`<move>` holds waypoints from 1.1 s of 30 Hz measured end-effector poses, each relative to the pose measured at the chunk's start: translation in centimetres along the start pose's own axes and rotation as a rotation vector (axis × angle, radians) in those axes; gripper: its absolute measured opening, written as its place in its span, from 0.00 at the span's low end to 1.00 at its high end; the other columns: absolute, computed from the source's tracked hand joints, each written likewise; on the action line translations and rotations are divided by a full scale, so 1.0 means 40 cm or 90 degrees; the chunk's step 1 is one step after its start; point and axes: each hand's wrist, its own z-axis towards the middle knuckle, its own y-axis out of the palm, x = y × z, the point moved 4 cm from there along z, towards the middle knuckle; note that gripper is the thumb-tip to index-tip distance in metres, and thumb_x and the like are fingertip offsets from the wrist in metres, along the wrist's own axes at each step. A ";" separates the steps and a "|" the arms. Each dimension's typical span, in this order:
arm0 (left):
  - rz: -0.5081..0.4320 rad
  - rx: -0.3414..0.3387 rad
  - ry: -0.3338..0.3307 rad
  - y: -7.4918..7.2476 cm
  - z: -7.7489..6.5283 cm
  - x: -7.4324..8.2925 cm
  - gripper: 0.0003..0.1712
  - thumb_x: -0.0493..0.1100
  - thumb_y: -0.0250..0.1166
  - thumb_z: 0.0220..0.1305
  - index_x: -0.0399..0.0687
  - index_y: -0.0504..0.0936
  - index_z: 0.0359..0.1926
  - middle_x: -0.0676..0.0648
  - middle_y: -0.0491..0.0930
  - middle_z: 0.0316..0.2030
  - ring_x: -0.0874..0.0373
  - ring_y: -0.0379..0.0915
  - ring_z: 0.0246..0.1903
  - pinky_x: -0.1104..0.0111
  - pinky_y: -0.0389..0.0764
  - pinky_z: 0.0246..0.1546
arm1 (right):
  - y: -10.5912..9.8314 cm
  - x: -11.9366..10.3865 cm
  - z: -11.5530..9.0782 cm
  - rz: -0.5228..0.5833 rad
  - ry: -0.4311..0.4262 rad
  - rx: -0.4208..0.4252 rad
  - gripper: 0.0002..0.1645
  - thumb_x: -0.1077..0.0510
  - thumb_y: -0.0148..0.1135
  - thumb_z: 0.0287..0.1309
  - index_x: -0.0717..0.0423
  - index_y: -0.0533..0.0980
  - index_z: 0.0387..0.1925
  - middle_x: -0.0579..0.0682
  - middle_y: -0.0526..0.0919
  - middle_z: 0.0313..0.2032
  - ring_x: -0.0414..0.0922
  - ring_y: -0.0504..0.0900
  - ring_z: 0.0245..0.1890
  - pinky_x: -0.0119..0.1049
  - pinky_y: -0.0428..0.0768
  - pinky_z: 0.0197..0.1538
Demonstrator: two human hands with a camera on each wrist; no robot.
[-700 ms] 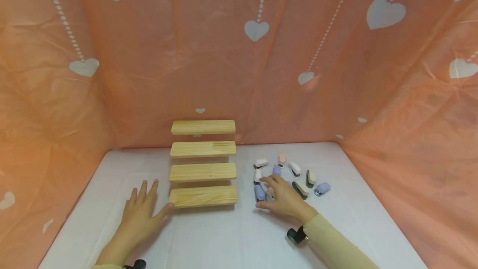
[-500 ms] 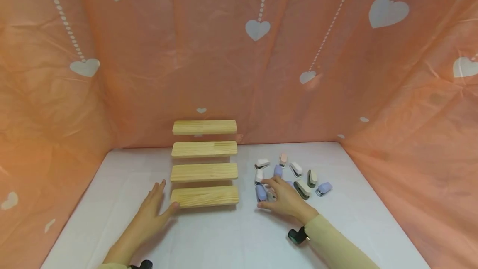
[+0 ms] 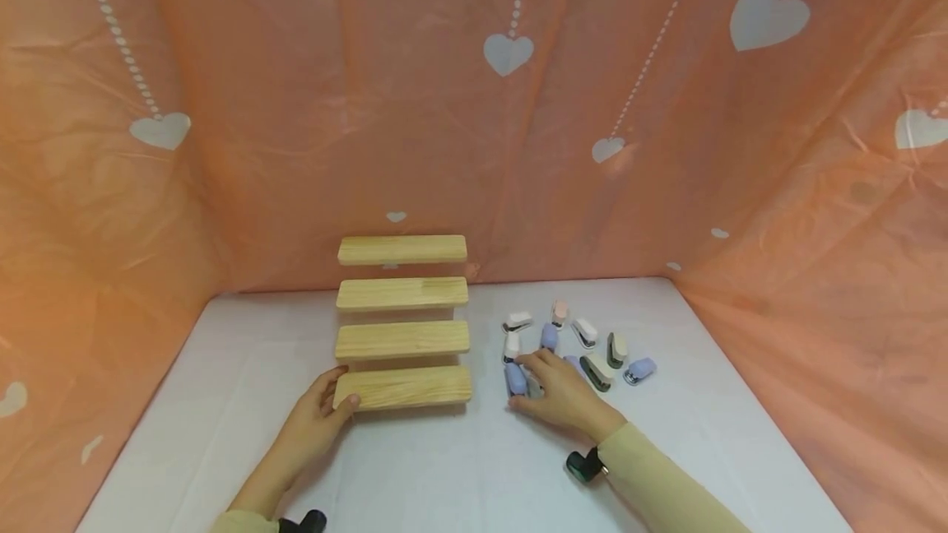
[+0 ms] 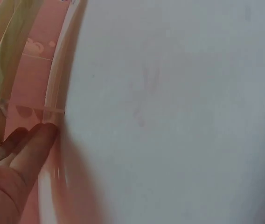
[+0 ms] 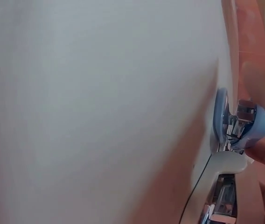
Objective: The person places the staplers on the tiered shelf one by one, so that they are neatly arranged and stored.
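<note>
My left hand [image 3: 314,422] is at the left end of the lowest wooden board of a stepped display rack [image 3: 403,387], thumb in front and fingers behind it. In the left wrist view, the fingers [image 4: 32,151] reach past the end of a board [image 4: 6,70]. My right hand [image 3: 563,393] pinches a small blue stapler [image 3: 516,379] between thumb and index finger; it stands on the table. A pale stapler [image 5: 223,165] lies beside it in the right wrist view, partly under the hand.
Several more mini staplers lie around the right hand, among them a white one [image 3: 517,321], a pink one [image 3: 559,313], a cream one [image 3: 616,349] and a blue one [image 3: 640,370]. An orange cloth [image 3: 415,130] with hearts hangs behind the white table [image 3: 415,475].
My left hand has moved right and closed in on the end of the lowest board, its spread fingers now bent behind it. The right hand stays at the blue stapler.
</note>
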 end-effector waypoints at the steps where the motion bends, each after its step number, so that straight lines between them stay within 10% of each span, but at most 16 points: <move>1: 0.000 0.006 -0.001 0.001 0.000 -0.001 0.39 0.47 0.61 0.69 0.33 0.54 0.70 0.27 0.61 0.65 0.37 0.59 0.65 0.57 0.65 0.63 | 0.000 -0.001 0.000 -0.003 0.000 0.000 0.41 0.34 0.69 0.50 0.49 0.72 0.61 0.46 0.75 0.51 0.44 0.75 0.47 0.43 0.77 0.50; 33: -0.077 0.023 -0.061 0.012 -0.009 -0.033 0.33 0.47 0.60 0.69 0.50 0.58 0.71 0.28 0.56 0.68 0.38 0.59 0.65 0.52 0.65 0.63 | -0.023 -0.049 0.036 0.038 0.002 0.006 0.36 0.36 0.75 0.42 0.54 0.76 0.45 0.42 0.77 0.42 0.43 0.76 0.45 0.42 0.78 0.51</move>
